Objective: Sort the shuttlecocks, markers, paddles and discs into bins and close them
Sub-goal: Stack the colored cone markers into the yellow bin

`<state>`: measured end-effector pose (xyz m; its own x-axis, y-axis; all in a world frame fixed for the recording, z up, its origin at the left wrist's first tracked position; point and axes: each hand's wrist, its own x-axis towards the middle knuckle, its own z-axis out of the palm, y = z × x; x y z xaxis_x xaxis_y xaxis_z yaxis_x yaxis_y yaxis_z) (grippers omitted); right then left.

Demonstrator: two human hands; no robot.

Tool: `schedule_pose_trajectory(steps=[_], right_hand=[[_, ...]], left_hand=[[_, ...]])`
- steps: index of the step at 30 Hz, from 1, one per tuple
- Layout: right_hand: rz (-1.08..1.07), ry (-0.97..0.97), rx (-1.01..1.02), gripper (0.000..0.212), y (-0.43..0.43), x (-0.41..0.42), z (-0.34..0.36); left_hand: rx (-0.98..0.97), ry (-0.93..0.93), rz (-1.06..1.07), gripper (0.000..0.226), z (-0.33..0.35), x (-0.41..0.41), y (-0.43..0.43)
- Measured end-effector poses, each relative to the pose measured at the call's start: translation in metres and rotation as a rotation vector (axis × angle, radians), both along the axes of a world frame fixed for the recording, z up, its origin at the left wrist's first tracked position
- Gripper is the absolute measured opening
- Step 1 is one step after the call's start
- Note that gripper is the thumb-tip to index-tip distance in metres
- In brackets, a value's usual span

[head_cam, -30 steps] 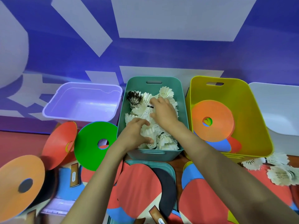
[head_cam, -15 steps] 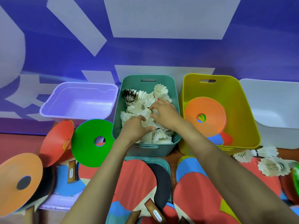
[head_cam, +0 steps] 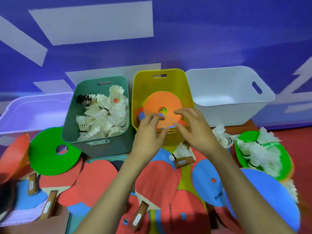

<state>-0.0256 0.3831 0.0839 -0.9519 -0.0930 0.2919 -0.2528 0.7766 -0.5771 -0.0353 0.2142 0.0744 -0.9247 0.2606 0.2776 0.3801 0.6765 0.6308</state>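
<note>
A teal bin (head_cam: 70,125) holds a heap of white shuttlecocks (head_cam: 104,117). Beside it on the right, a yellow bin (head_cam: 140,92) contains an orange disc (head_cam: 162,102) lying over other discs. My left hand (head_cam: 148,132) and my right hand (head_cam: 194,129) hover side by side over the yellow bin's near rim, fingers loosely spread, holding nothing. One shuttlecock (head_cam: 179,151) lies just below my right hand. More shuttlecocks (head_cam: 258,152) are piled on a green disc at the right. Red paddles (head_cam: 157,179) cover the surface under my arms.
A white bin (head_cam: 228,92) stands at the far right and a lilac bin (head_cam: 33,108) at the far left, both without contents. A green disc (head_cam: 50,152) and a red-orange disc (head_cam: 13,156) lean at the left. Blue discs (head_cam: 263,196) lie at the right.
Both hands have left the shuttlecocks in the teal bin and moved right, over the yellow bin's near rim. The view has swung to the right.
</note>
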Motion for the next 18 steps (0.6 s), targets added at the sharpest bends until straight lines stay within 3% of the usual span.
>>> schedule_pose_trajectory(steps=[4, 15, 18], right_hand=[[-0.033, -0.072, 0.008, 0.044, 0.072, 0.044, -0.021], [-0.188, -0.123, 0.086, 0.037, 0.232, 0.107, -0.073], [-0.257, -0.262, 0.157, 0.05, 0.256, 0.114, -0.082]], left_hand=[[-0.031, -0.092, -0.051, 0.035, -0.026, 0.04, 0.069], [-0.062, -0.315, -0.108, 0.041, -0.074, 0.096, 0.228], [-0.07, -0.325, -0.158, 0.053, -0.077, 0.098, 0.264]])
